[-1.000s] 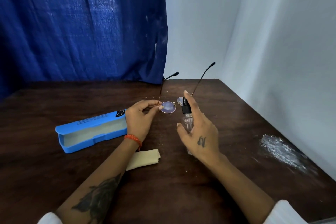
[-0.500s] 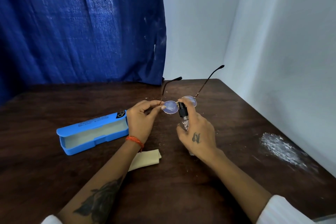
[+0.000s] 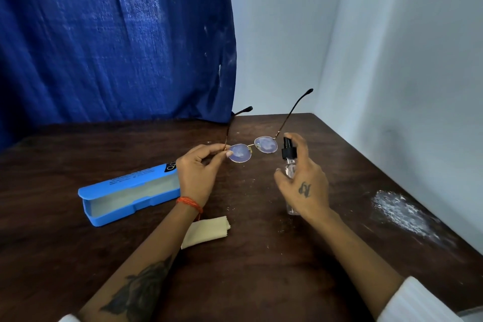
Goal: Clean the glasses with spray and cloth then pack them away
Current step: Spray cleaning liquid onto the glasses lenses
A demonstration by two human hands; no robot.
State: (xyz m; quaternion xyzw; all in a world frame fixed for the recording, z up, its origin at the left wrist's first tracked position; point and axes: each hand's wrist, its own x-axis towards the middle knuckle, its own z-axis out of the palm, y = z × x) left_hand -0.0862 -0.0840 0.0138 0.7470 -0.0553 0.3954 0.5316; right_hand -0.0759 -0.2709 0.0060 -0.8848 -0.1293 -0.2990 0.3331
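My left hand (image 3: 200, 172) pinches the left hinge of thin metal-framed glasses (image 3: 253, 150), held above the table with both temples unfolded and pointing away from me. My right hand (image 3: 304, 185) grips a small clear spray bottle (image 3: 289, 162) with a black pump top, index finger resting on the pump, just right of the right lens. A folded beige cloth (image 3: 206, 231) lies on the table partly under my left forearm. An open blue glasses case (image 3: 128, 192) sits to the left.
The dark wooden table (image 3: 261, 269) ends at a white wall on the right and a blue curtain (image 3: 117, 34) behind. A white powdery smear (image 3: 402, 212) marks the table's right side.
The spray bottle has moved from in front of the lenses to the right of the glasses. The glasses stayed in my left hand, with the temples tilting slightly.
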